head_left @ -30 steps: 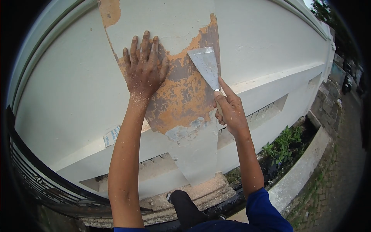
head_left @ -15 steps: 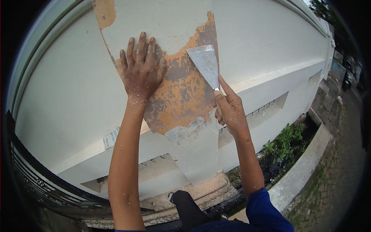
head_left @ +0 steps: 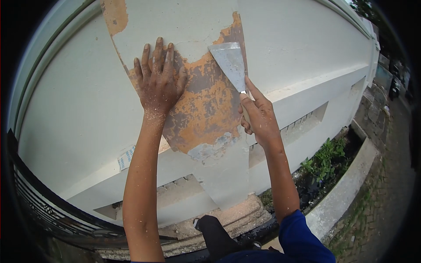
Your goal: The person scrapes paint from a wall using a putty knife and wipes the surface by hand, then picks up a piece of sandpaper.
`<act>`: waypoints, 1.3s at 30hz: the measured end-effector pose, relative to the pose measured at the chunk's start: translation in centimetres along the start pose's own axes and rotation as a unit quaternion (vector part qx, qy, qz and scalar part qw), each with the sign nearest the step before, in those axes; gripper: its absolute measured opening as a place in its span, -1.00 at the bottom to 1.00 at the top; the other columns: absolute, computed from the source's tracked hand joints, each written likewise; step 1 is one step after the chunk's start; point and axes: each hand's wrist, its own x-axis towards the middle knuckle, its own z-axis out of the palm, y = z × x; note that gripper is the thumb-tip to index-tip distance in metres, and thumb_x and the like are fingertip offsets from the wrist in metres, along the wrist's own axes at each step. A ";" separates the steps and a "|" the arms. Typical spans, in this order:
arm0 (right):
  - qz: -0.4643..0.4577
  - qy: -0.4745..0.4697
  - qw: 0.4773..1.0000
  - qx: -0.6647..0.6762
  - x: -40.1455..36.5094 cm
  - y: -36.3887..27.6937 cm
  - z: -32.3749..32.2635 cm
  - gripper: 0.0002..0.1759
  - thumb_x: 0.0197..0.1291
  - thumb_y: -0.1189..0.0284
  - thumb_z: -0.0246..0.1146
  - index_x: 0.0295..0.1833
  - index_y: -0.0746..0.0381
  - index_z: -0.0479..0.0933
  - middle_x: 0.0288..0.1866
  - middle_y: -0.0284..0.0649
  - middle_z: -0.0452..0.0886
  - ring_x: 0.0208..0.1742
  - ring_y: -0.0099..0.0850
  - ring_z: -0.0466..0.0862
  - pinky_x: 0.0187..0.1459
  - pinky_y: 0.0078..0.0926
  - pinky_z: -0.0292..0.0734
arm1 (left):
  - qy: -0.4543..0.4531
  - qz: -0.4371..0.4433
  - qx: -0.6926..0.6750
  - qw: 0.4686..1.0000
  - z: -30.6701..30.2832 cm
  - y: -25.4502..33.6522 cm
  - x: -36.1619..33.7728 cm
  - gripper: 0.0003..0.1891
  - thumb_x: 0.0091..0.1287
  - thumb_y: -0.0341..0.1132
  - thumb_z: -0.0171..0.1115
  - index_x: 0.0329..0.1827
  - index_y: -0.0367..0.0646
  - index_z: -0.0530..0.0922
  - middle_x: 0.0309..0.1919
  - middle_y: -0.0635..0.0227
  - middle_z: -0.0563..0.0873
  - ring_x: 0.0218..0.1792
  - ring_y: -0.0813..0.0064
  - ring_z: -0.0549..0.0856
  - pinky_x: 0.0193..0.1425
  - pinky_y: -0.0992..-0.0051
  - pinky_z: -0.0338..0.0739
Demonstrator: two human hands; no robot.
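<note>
The right hand is curled round the handle of a broad silver metal scraper, whose blade extends toward eleven o'clock over an orange-and-grey peeled patch. The left hand, empty, fingers spread, lies on the wall at ten o'clock from it. At four o'clock, a concrete-edged channel holds green leafy plants. Blue print on a white paper piece, at the left hand's seven o'clock, is illegible.

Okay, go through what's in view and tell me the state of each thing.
Wall: patchy, orange and brown showing through white
Left hand: laid open on the wall
Scraper: held wide end up, contact with the wall unclear
Right hand: gripping the scraper
Plants: green and leafy
</note>
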 end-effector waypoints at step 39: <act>-0.022 -0.029 0.999 -0.011 3.0 -2.9 -3.6 -0.38 0.38 0.30 0.17 0.50 0.21 0.28 -0.56 -0.38 0.46 -0.74 -0.69 0.37 -0.78 -0.65 0.25 | -0.014 0.002 0.003 1.000 -0.4 0.2 0.0 -0.40 0.36 -0.02 0.13 0.46 0.05 0.36 0.54 0.38 0.24 0.57 0.22 0.11 0.60 -0.03 -0.03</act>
